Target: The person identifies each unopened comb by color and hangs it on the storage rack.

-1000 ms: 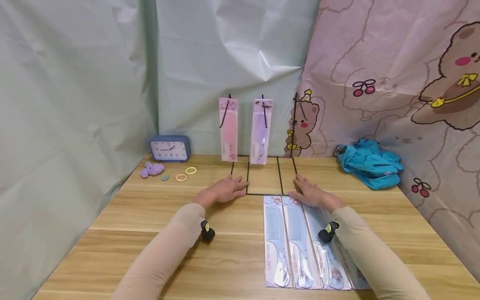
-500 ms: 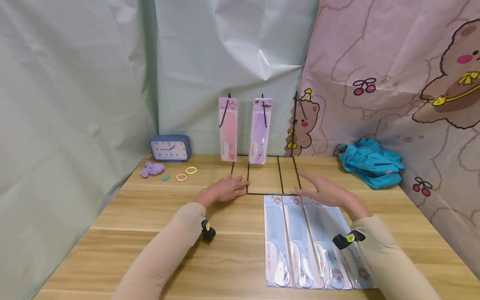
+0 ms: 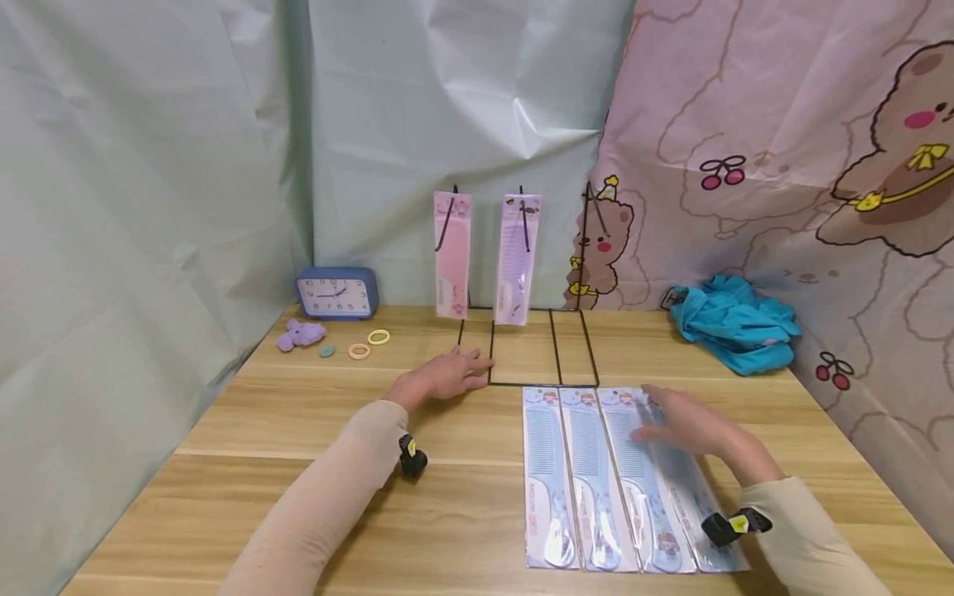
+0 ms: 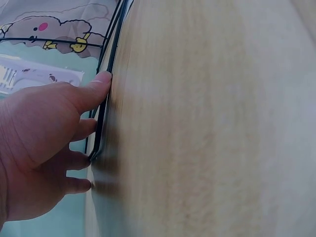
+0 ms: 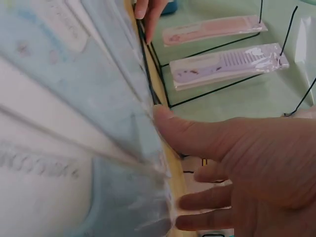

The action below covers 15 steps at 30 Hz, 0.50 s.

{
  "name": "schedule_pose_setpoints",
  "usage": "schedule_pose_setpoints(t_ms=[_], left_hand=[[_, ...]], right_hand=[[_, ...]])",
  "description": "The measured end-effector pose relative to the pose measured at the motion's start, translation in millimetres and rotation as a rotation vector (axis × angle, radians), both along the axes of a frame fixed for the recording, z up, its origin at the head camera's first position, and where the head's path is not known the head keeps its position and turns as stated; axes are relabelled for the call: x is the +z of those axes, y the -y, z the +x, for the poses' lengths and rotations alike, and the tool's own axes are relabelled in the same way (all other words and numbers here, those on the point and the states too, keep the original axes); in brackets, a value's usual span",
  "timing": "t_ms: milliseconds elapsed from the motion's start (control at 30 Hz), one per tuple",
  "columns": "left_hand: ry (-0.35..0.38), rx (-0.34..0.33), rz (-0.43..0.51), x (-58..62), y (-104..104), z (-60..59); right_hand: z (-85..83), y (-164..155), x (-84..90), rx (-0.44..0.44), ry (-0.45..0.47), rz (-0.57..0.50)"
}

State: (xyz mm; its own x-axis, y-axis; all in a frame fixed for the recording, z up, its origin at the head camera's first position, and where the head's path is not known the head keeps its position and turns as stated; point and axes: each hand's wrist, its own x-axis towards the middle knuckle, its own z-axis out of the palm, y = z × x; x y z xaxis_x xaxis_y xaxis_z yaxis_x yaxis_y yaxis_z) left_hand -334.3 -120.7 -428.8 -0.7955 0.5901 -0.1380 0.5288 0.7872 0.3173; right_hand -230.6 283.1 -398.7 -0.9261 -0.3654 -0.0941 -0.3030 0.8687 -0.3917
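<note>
Several blue combs in clear packets (image 3: pixel 589 480) lie side by side on the wooden table (image 3: pixel 298 430). My right hand (image 3: pixel 681 422) lies over the rightmost packets, fingers relaxed. In the right wrist view its thumb (image 5: pixel 182 133) touches a packet's edge (image 5: pixel 74 123). My left hand (image 3: pixel 447 377) rests flat on the table, fingertips against the front left corner of a black wire rack (image 3: pixel 555 348); the left wrist view shows the wire (image 4: pixel 101 128) beside the fingers (image 4: pixel 94 89). A pink comb (image 3: pixel 452 255) and a purple comb (image 3: pixel 517 258) hang from the rack's hooks. The right hook (image 3: pixel 589 203) is bare.
A blue clock (image 3: pixel 338 294), a purple plush (image 3: pixel 301 335) and small hair ties (image 3: pixel 359 352) sit at the back left. A teal cloth (image 3: pixel 734 323) is bunched at the back right. Fabric sheets close off the back and both sides.
My right hand left the rack's front right corner and moved back and to the right, down onto the blue comb packets. The left hand stayed put.
</note>
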Motion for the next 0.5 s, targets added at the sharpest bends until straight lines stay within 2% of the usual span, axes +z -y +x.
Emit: schedule_pose_setpoints(t_ms=[133, 333, 500], left_hand=[[0.001, 0.005, 0.0, -0.9, 0, -0.7], [-0.009, -0.001, 0.003, -3.8, 0, -2.4], [-0.016, -0.003, 0.01, -3.6, 0, -2.5]], right_hand=[[3.5, -4, -2.8, -0.054, 0.026, 0.045], [7.6, -12, 2.6, -0.121, 0.078, 0.079], [9.0, -20, 6.5, -0.133, 0.098, 0.094]])
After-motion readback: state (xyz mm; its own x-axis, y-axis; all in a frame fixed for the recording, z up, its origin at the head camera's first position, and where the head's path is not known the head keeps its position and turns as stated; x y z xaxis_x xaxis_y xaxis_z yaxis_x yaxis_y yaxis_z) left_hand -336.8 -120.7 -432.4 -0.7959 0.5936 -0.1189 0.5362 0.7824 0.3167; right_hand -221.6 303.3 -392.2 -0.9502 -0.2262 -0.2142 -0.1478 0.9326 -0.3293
